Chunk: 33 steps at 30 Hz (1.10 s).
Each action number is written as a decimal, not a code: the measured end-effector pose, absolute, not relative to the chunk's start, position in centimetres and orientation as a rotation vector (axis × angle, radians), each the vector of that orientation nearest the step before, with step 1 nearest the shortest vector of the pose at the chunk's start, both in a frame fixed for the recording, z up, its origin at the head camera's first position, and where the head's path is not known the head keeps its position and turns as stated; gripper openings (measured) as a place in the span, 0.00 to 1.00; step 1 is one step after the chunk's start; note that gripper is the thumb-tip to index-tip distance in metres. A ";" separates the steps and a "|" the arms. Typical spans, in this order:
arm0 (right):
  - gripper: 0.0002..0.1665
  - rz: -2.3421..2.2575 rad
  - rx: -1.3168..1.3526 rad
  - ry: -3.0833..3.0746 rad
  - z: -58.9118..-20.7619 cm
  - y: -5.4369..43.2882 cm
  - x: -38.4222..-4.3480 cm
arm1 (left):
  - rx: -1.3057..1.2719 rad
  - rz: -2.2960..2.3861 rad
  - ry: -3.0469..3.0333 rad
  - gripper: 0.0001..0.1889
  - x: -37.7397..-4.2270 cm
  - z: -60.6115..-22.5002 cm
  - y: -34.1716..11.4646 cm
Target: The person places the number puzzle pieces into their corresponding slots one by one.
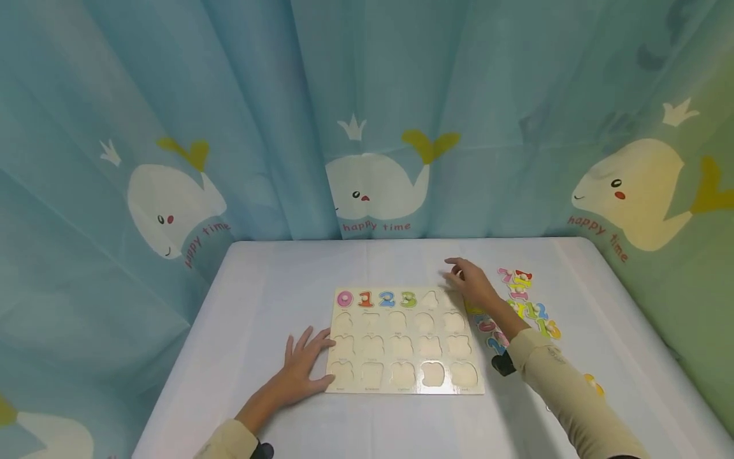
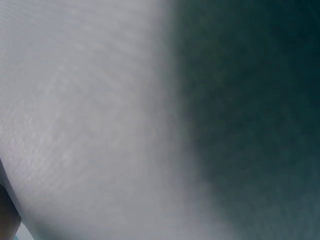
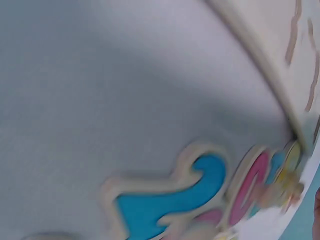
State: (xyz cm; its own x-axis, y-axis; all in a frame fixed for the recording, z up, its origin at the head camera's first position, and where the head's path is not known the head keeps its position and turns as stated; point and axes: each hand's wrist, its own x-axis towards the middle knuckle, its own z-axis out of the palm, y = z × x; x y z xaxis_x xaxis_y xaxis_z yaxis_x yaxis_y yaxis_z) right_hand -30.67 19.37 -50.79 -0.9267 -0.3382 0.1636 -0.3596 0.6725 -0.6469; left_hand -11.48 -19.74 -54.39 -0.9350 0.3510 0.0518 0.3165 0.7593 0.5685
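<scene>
A pale wooden number puzzle board [image 1: 384, 347] lies on the table, with a pink 0 [image 1: 345, 299], red 1 [image 1: 366, 299], blue 2 [image 1: 387, 299] and green 3 [image 1: 408, 299] in its top row. The other visible recesses are bare. At the board's left edge rests my left hand [image 1: 298, 370], fingers spread. My right hand [image 1: 473, 284] hovers over the top right corner, fingers bent and apart, nothing visible between them; it hides part of that corner. In the right wrist view a blue number piece [image 3: 175, 197] and a pink one [image 3: 248, 187] lie beside the board's edge.
Several colourful number pieces [image 1: 518, 292] are scattered right of the board, some partly behind my right forearm. An orange piece [image 1: 594, 384] lies nearer the table's right side. A whale-print curtain [image 1: 275, 127] hangs behind the white table [image 1: 275, 280]. The left wrist view is blurred.
</scene>
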 end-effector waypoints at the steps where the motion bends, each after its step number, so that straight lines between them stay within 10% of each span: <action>1: 0.23 1.110 0.562 -2.853 -50.8 19.8 -30.7 | 0.554 0.928 2.904 0.31 -11.5 -54.5 -19.7; 33: 0.23 1.004 0.454 -3.045 -51.6 23.7 -32.4 | 0.611 0.907 2.973 0.29 -11.5 -54.6 -19.6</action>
